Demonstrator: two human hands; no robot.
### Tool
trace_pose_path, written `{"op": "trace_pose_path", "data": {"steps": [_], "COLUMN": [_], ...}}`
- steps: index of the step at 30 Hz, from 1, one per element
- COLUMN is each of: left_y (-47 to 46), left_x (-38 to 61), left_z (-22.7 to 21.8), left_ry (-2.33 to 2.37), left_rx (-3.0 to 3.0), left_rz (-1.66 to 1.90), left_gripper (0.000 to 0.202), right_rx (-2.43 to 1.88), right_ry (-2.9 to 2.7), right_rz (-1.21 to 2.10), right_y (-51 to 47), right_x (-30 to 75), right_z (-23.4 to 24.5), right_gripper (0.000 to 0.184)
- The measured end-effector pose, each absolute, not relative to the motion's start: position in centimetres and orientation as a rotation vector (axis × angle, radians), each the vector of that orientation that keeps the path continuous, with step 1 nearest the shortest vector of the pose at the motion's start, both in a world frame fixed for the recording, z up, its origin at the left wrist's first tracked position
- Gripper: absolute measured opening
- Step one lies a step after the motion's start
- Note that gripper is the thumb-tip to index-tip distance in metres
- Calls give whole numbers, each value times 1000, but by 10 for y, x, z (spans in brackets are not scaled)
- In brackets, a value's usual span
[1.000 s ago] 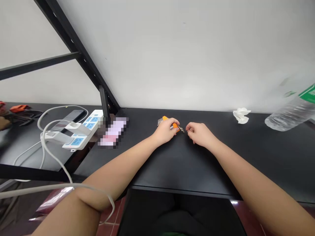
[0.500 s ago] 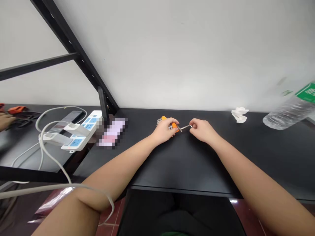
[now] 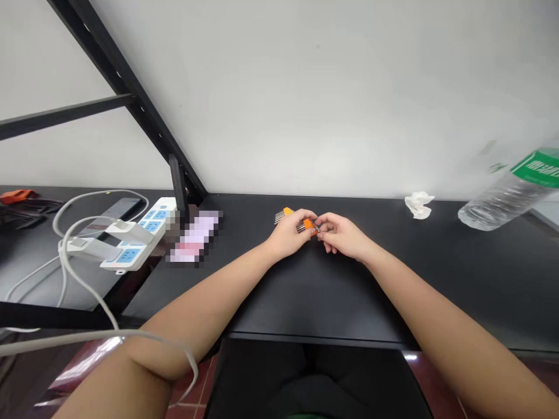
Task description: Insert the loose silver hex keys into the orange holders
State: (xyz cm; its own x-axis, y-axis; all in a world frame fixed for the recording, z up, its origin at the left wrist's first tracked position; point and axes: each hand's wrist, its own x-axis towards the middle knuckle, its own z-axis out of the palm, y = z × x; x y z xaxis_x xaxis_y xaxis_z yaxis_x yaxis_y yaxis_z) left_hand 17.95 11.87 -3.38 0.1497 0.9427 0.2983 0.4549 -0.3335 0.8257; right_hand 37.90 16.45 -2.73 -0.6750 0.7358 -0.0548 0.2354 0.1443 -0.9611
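My left hand (image 3: pixel 290 234) is closed around an orange holder (image 3: pixel 308 224) with several thin metal rods, which looks like a hex key set. Its far end and rod tips stick out past the knuckles on the left, and the middle is hidden under my fingers. My right hand (image 3: pixel 340 234) meets the holder's right end, thumb and forefinger pinched on a small dark metal hex key (image 3: pixel 316 226). Most of that key is covered by the fingertips. Both hands rest low over the black table (image 3: pixel 305 291).
A blurred-out phone-like slab (image 3: pixel 194 238) lies left of my hands. Beyond it are a white power strip (image 3: pixel 140 238) with plugs and looping cables, another phone (image 3: pixel 117 212) and orange-and-black tools (image 3: pixel 26 206). Crumpled tissue (image 3: pixel 419 205) and a plastic bottle (image 3: pixel 502 195) lie right.
My right hand has moved left to the holder's end, where it was apart before, holding out a metal key. My left hand keeps its grip. Another person's hand at the far left has left view.
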Motion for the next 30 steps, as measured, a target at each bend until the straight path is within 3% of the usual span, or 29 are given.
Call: {"op": "trace_pose_path", "data": {"steps": [7, 13, 16, 30], "left_y": [117, 120, 121, 121], "left_x": [180, 177, 176, 176], "left_z": [-32, -34, -35, -38], "left_ry": [1368, 1492, 1516, 1452], "left_rx": [2011, 2026, 1980, 1953], "left_rz": [1083, 1052, 1046, 1076], "left_gripper": [21, 24, 25, 33], "right_rx": [-1050, -1440, -1527, -1179], "right_ry": [-1911, -2074, -2229, -2601], "right_rz": [1507, 821, 637, 509], "right_y": [174, 203, 212, 184], "right_x": [384, 407, 416, 403], "right_z": [-25, -22, -22, -22], "right_gripper": [31, 24, 23, 24]}}
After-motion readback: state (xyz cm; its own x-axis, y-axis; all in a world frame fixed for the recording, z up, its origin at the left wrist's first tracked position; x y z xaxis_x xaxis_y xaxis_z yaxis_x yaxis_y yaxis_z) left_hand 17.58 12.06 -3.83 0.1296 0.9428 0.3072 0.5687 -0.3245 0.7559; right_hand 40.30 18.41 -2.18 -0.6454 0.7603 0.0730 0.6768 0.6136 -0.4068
